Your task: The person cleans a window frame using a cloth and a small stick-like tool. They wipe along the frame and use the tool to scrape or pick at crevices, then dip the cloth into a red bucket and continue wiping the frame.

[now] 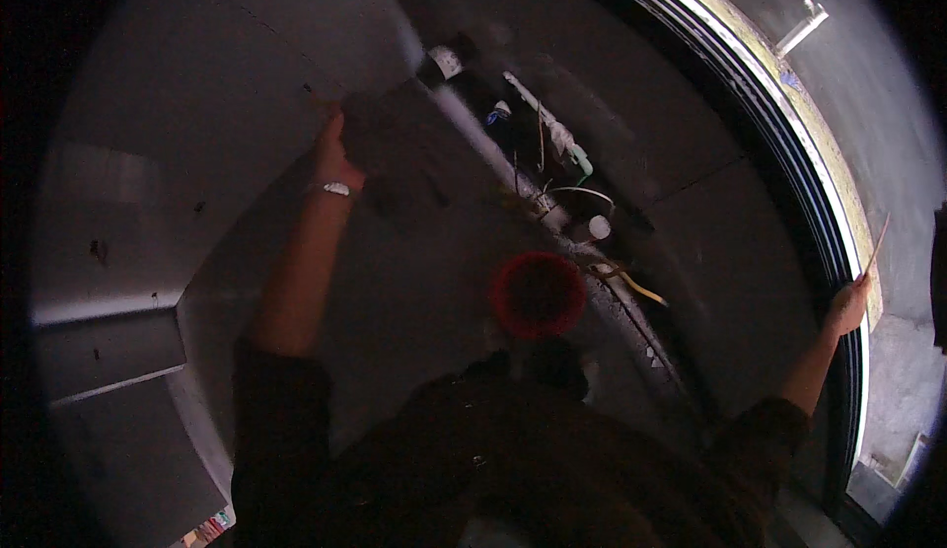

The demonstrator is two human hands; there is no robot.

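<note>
My left hand (334,152), with a pale band at the wrist, reaches forward on the left. Beside its palm is a dark, blurred patch, too dim to tell whether the hand holds something. Far to the right, my right hand (849,305) is at the light edge of a window frame (834,211). From its fingers a thin stick-like tool (878,245) points up past the frame; its exact kind is unclear. Below and between my arms stands a red bucket (538,295), its inside dark.
White pipes (536,104) with a green elbow (582,162), a capped white pipe stub (599,228) and a yellow hose (642,287) rise along the wall's foot. Another white pipe (803,30) lies beyond the window. A grey wall ledge (111,311) is at left.
</note>
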